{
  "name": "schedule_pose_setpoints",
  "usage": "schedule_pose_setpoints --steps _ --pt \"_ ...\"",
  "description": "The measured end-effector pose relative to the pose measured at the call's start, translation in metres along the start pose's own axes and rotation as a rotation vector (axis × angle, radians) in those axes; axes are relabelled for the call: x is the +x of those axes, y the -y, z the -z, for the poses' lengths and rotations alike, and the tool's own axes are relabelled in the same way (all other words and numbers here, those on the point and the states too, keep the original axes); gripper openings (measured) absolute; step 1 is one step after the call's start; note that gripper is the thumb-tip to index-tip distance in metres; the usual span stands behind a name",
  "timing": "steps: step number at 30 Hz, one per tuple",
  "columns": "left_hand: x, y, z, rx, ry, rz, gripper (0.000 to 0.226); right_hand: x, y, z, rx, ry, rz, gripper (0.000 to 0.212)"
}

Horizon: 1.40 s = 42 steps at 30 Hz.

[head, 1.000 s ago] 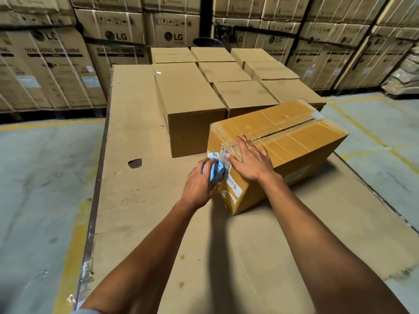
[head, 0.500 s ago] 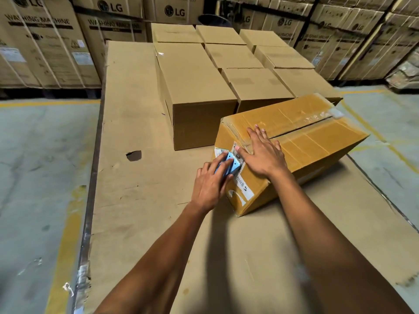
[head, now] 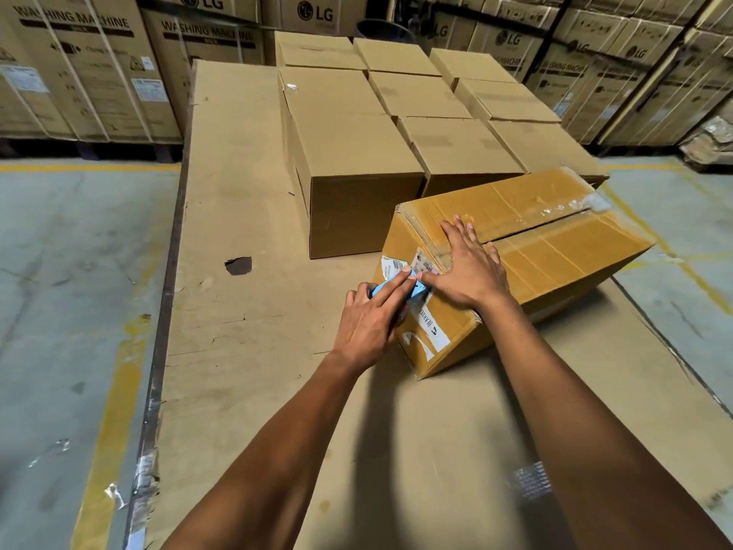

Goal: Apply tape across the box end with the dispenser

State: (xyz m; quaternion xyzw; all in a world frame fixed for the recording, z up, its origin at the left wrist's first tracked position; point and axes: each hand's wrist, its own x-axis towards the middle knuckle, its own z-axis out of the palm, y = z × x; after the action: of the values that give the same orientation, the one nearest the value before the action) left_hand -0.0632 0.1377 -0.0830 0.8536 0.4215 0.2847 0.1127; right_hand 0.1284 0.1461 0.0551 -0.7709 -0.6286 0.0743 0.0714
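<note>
Up close, on the cardboard-covered desk (head: 254,351), my left hand (head: 369,323) grips a light-blue box cutter (head: 396,285), forefinger laid along it, at the near top edge of the taped carton (head: 555,252). My right hand (head: 470,271) lies flat on the lid, fingers (head: 456,232) straight, pressing beside the label (head: 426,267). I judge the tape cut is just starting; next it calls for a shallow, steady pull along the centre seam, my right hand kept off the line. Beyond sit plain cartons (head: 357,152), then LG washing-machine boxes (head: 79,65).
</note>
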Motion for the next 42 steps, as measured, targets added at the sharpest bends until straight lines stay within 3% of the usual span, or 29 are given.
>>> schedule_pose_setpoints --steps 8,14,21,27,32,39,42 --pt "0.005 -0.006 0.007 0.012 0.08 0.013 0.065 0.001 0.007 -0.001 -0.029 0.012 -0.03 0.119" --pt "-0.057 0.019 -0.026 0.106 0.32 -0.072 0.064 0.004 0.008 -0.004 -0.052 0.023 -0.022 0.134" --pt "-0.053 0.028 -0.025 0.017 0.185 0.052 0.058 0.006 0.001 -0.007 0.026 0.005 -0.018 0.105" --pt "-0.05 0.035 -0.02 -0.072 0.248 0.15 0.082 0.005 0.002 -0.009 0.002 -0.005 -0.02 0.107" --pt "-0.045 0.034 -0.027 -0.084 0.211 0.159 0.072 0.005 0.003 -0.007 -0.003 0.0 -0.023 0.11" --pt "-0.045 0.039 -0.03 -0.444 0.072 0.289 0.044 0.003 0.004 -0.006 -0.004 0.001 -0.019 0.111" --pt "-0.045 0.036 -0.026 -0.827 0.026 0.529 0.041 0.003 0.004 -0.005 -0.003 0.006 -0.021 0.112"
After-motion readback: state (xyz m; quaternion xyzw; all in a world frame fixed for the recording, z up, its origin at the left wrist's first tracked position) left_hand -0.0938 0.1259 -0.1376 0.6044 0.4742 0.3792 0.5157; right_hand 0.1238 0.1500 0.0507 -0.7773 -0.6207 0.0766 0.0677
